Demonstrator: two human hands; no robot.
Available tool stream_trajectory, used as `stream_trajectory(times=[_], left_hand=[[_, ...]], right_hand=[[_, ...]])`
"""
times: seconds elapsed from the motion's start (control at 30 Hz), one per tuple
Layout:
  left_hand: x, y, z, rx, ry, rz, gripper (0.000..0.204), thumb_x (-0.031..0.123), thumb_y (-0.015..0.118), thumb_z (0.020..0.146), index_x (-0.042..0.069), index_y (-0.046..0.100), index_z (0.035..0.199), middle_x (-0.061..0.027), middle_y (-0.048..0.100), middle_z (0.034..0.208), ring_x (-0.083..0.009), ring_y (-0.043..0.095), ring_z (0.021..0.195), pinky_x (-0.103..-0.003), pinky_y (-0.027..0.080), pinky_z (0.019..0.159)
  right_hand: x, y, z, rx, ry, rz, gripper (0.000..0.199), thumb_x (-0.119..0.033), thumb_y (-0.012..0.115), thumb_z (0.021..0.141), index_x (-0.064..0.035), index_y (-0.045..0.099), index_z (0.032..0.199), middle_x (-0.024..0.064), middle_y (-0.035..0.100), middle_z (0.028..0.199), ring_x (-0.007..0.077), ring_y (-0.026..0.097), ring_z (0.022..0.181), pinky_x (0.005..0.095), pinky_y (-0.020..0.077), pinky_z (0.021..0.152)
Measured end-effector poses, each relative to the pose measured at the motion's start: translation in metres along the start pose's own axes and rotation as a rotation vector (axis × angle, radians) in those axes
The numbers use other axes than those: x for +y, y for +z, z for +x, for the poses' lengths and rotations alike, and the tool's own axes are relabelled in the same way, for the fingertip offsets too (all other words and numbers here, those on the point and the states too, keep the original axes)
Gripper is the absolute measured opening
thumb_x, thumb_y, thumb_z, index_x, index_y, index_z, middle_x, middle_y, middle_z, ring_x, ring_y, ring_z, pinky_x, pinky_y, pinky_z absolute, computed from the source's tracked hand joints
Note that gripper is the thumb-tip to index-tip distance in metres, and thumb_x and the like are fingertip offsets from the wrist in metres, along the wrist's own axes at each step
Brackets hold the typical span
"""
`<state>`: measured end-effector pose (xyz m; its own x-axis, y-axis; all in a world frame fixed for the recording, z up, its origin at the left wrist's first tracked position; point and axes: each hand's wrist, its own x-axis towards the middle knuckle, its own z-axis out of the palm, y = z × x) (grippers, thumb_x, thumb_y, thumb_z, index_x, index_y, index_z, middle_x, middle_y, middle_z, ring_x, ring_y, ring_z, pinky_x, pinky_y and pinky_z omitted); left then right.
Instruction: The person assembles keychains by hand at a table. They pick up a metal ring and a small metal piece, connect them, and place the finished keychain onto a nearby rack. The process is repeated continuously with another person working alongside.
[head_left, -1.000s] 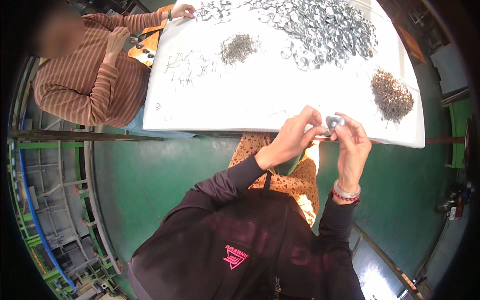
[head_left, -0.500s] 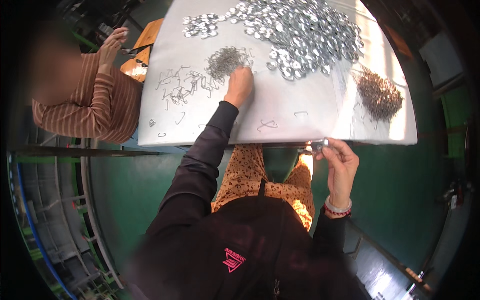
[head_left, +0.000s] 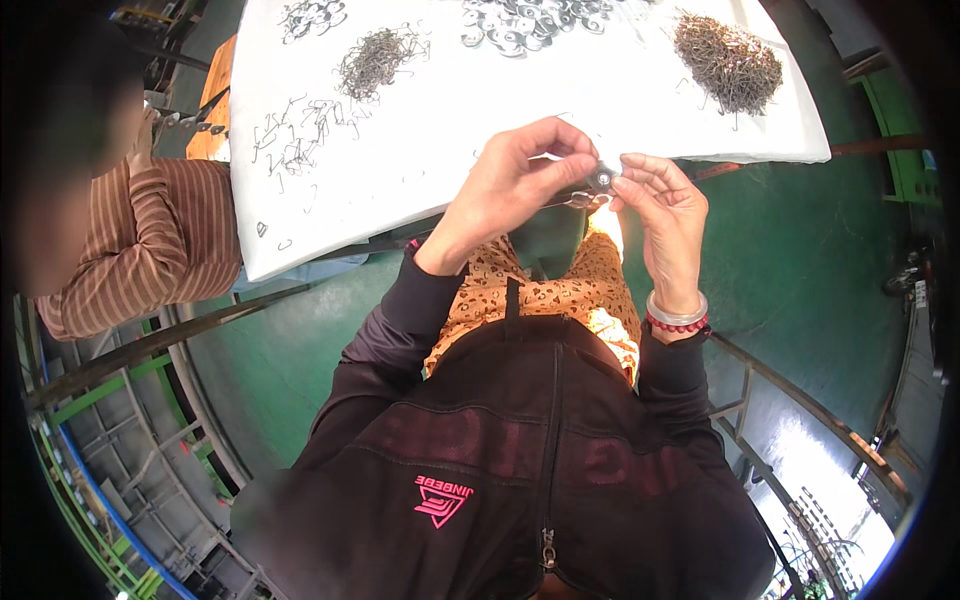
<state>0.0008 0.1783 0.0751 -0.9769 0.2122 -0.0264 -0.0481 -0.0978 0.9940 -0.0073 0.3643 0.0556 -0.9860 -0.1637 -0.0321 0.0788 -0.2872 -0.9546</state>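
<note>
My left hand and my right hand meet just in front of the near edge of the white table. Between their fingertips they pinch a small round metal ring part, with a thin wire clip held under it by the left fingers. On the table lie a pile of dark wire springs at the left, a second pile of springs at the far right, and a heap of shiny metal rings at the top.
Loose bent wire clips are scattered over the table's left part. A person in a brown striped sleeve sits at the left side. Green floor and metal frame bars surround my seat.
My left hand has come back from the spring pile on the table to join my right hand at the ring part. The view has shifted toward the table's near edge.
</note>
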Motion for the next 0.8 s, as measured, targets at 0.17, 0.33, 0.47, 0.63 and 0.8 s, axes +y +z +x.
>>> stream_trajectory(times=[0.17,0.33,0.47,0.63,0.8], left_hand=[[-0.023,0.003,0.006,0.017,0.332,0.246,0.011,0.009,0.061,0.086,0.002,0.059,0.094,-0.0073,0.058,0.099,-0.0153,0.061,0.087,-0.025,0.051,0.069],[-0.017,0.009,0.002,0.069,0.202,0.198,0.01,0.012,0.061,0.087,0.003,0.059,0.093,-0.007,0.057,0.107,-0.014,0.056,0.098,-0.031,0.048,0.086],[-0.019,0.018,-0.003,0.154,0.279,0.176,0.009,0.007,0.058,0.088,0.002,0.058,0.094,-0.0069,0.064,0.078,-0.0129,0.062,0.072,-0.027,0.05,0.067],[-0.019,0.011,-0.012,0.249,0.293,0.304,0.009,0.007,0.059,0.087,0.002,0.057,0.093,-0.0089,0.065,0.08,-0.0176,0.065,0.077,-0.028,0.05,0.07],[-0.022,0.014,-0.018,0.265,0.273,0.266,0.008,0.005,0.06,0.085,0.001,0.058,0.092,-0.01,0.066,0.083,-0.0215,0.065,0.079,-0.03,0.05,0.069]], right_hand=[[-0.001,0.004,-0.002,0.013,-0.034,-0.037,0.021,0.006,0.068,0.075,0.0055,0.063,0.096,0.0096,0.064,0.083,0.0125,0.06,0.066,0.0234,0.0501,0.06],[-0.002,0.008,-0.002,0.037,-0.074,-0.11,0.019,0.006,0.068,0.076,0.0047,0.064,0.094,0.01,0.065,0.084,0.0125,0.061,0.067,0.0222,0.0504,0.06],[-0.005,0.01,-0.001,0.014,-0.096,-0.203,0.016,0.0,0.066,0.08,0.0036,0.065,0.096,0.0106,0.067,0.085,0.012,0.061,0.066,0.0239,0.0499,0.062],[-0.006,0.018,0.057,-0.063,-0.115,-0.397,0.019,-0.011,0.059,0.088,0.0029,0.066,0.098,0.0094,0.066,0.083,0.0117,0.06,0.068,0.0243,0.0487,0.062],[0.043,0.057,0.179,-0.197,-0.096,-0.545,0.025,-0.015,0.06,0.086,0.0034,0.064,0.103,0.0157,0.064,0.085,0.0195,0.061,0.077,0.0296,0.049,0.069]])
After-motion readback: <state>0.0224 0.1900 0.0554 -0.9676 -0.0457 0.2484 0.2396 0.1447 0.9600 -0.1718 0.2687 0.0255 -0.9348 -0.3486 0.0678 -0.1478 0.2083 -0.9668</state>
